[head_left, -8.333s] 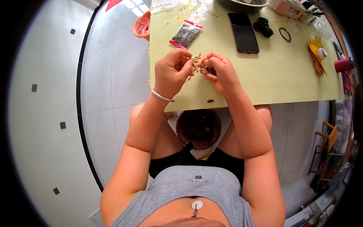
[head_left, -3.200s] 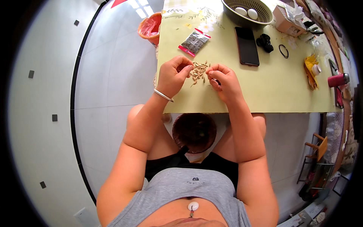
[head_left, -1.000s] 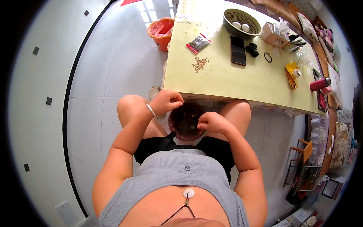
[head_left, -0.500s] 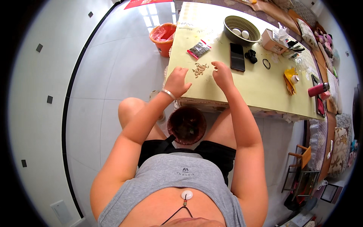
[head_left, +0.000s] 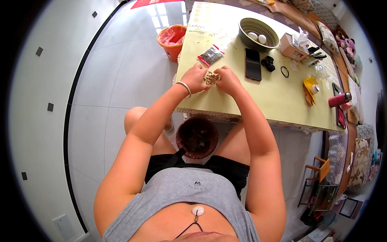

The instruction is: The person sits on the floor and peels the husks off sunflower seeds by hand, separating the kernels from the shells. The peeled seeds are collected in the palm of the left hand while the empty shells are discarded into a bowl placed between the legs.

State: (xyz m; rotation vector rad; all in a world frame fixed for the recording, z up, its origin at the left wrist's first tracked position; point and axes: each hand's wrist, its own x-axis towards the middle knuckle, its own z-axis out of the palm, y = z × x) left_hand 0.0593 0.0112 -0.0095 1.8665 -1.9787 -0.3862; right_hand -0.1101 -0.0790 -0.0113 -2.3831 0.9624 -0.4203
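Observation:
A small heap of pale brown seeds or husks [head_left: 211, 78] lies on the table near its front left corner. My left hand [head_left: 195, 79] curves against the heap's left side, its thumb and fingers apart. From the right, my right hand [head_left: 228, 81] bends its fingers in to touch the same heap. The seeds are crowded between the two hands, and the fingertips partly hide them. Just beyond lies a small clear packet with red ends and dark contents [head_left: 211, 55].
On the yellow-green table [head_left: 274, 97] are a phone [head_left: 253, 64], a basket with white eggs [head_left: 242, 37], a tissue box [head_left: 291, 46] and a pink bottle [head_left: 340, 100]. An orange bin [head_left: 172, 51] stands left of it. A dark red bucket [head_left: 183, 150] sits between my knees.
Both hands have moved inward around the seeds, which were spread loosely and are now bunched closer together. The packet, phone and basket stay in place on the table.

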